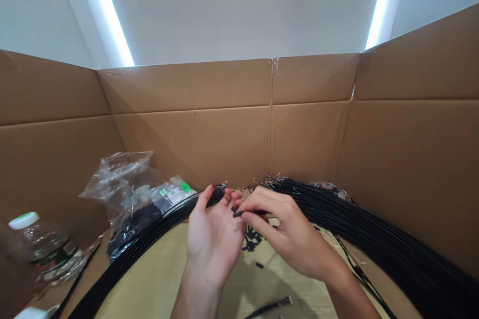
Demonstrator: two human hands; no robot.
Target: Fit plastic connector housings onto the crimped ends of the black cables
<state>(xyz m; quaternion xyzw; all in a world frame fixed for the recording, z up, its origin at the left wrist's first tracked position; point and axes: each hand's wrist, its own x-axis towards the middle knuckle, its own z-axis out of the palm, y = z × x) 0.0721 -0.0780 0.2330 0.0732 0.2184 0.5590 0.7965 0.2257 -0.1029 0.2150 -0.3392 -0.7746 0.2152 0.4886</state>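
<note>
My left hand (216,235) is palm up with its thumb and fingers apart. Just over its fingers, my right hand (290,229) pinches a short black sleeve (238,214) between thumb and forefinger. Another small black piece shows right behind it; whether that one rests on the left fingers I cannot tell. Below and between the hands, several similar black sleeves lie in a loose pile (253,240) on the yellowish work surface (157,279). A single sleeve (259,265) sits apart, nearer to me.
Thick bundles of black cable curve along the left (123,264) and right (366,229). A cable end with a connector (286,301) lies in front. On the left are clear plastic bags (130,204) and a bottle (48,249). Cardboard walls (194,144) enclose the surface.
</note>
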